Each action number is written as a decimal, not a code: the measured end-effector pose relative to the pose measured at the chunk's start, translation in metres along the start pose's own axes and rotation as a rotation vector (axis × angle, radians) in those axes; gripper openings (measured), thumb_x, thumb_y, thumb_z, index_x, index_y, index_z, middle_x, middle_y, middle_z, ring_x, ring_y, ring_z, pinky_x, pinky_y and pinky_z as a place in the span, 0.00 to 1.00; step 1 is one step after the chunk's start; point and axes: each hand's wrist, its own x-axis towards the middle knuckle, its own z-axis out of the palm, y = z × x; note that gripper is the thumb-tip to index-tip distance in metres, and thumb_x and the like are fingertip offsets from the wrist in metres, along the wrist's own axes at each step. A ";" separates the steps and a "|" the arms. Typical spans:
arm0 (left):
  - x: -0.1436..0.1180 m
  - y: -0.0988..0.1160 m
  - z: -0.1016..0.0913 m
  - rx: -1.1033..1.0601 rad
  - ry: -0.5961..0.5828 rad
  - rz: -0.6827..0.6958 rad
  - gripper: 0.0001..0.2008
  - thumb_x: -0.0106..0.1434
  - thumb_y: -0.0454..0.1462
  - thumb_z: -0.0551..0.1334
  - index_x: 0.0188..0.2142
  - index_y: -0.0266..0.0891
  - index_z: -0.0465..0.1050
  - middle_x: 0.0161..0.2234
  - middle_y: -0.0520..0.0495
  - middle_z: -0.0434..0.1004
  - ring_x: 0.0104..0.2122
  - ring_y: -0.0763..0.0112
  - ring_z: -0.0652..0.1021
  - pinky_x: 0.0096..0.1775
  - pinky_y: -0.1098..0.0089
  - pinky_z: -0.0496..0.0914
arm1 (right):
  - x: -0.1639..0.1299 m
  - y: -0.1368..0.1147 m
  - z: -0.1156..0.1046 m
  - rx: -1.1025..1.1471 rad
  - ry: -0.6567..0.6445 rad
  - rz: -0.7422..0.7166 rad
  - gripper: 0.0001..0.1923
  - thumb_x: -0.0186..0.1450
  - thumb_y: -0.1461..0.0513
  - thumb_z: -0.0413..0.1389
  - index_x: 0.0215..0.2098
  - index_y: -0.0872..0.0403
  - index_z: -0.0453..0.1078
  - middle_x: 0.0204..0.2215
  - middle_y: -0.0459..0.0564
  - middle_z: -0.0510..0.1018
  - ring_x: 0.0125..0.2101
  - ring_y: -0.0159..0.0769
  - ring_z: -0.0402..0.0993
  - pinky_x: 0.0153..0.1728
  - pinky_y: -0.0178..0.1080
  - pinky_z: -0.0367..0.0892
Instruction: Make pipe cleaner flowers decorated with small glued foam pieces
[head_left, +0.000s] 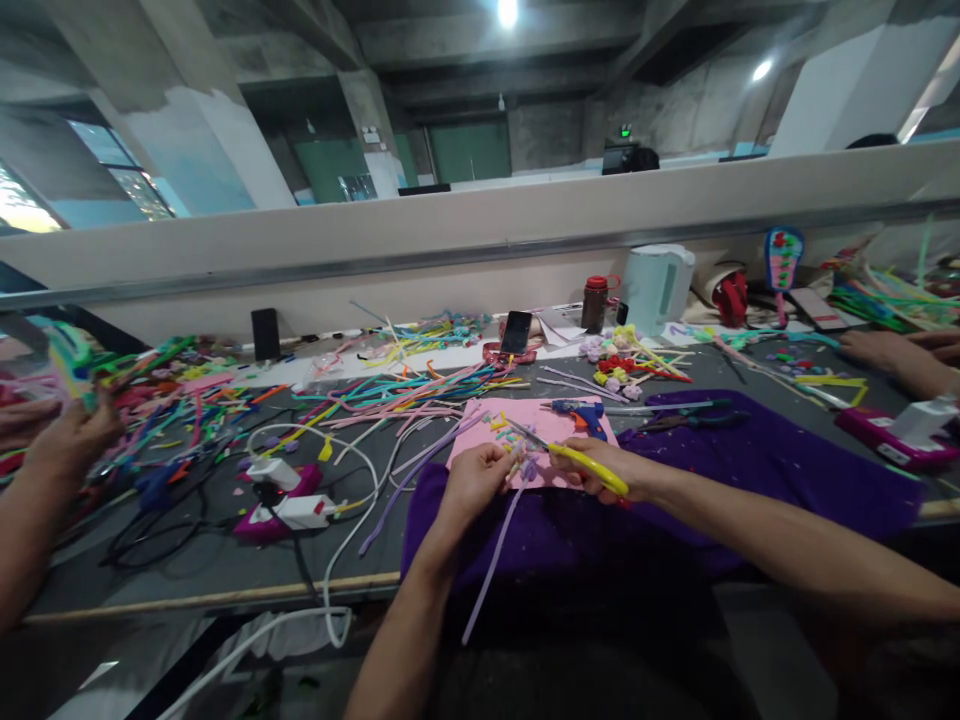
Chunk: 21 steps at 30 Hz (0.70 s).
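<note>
My left hand (474, 478) is curled shut around a purple stem (495, 545). The stem is long and fuzzy. It hangs down from my fist, past the table (225, 570) edge, toward my lap. My right hand (600, 470) is closed on yellow scissors (581, 458). The blades point left and up, and their tips sit right by the top of the stem, just beside my left thumb. I cannot tell if the blades touch it.

Both hands are over a pink sheet (559, 425), and that lies on a purple cloth (750, 470). A blue glue gun (581, 410) rests on the far side of the pink sheet. Behind it are small flowers (619, 365) made of fuzzy stems.

To my left lies a big heap of stems (390, 390) in many colors. White cords (352, 480) loop near a white charger (304, 510).

Another person's hand (71, 440) is at the far left, holding some stems. Someone else's hand (892, 355) rests on the table at the far right. A white kettle (656, 285) stands by the back wall.
</note>
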 end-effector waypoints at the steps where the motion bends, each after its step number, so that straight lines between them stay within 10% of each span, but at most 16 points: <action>1: 0.000 0.000 -0.001 0.052 0.009 0.002 0.19 0.52 0.51 0.55 0.21 0.37 0.70 0.15 0.52 0.69 0.17 0.74 0.68 0.23 0.74 0.57 | 0.003 0.000 -0.002 0.009 -0.017 0.010 0.14 0.56 0.52 0.53 0.34 0.52 0.61 0.17 0.39 0.61 0.09 0.19 0.50 0.08 0.24 0.44; 14: 0.002 -0.001 -0.002 0.268 0.022 0.002 0.17 0.53 0.48 0.54 0.21 0.37 0.72 0.16 0.51 0.71 0.22 0.71 0.70 0.25 0.73 0.57 | 0.016 0.002 -0.010 -0.036 0.001 0.020 0.13 0.55 0.53 0.54 0.29 0.54 0.62 0.14 0.39 0.61 0.08 0.19 0.50 0.06 0.25 0.44; 21: 0.003 -0.008 -0.011 0.045 0.116 -0.020 0.15 0.53 0.46 0.54 0.24 0.37 0.70 0.17 0.51 0.71 0.19 0.72 0.70 0.25 0.73 0.60 | -0.014 -0.002 -0.007 0.041 0.023 -0.153 0.20 0.55 0.46 0.53 0.30 0.52 0.55 0.15 0.37 0.60 0.10 0.21 0.54 0.08 0.25 0.53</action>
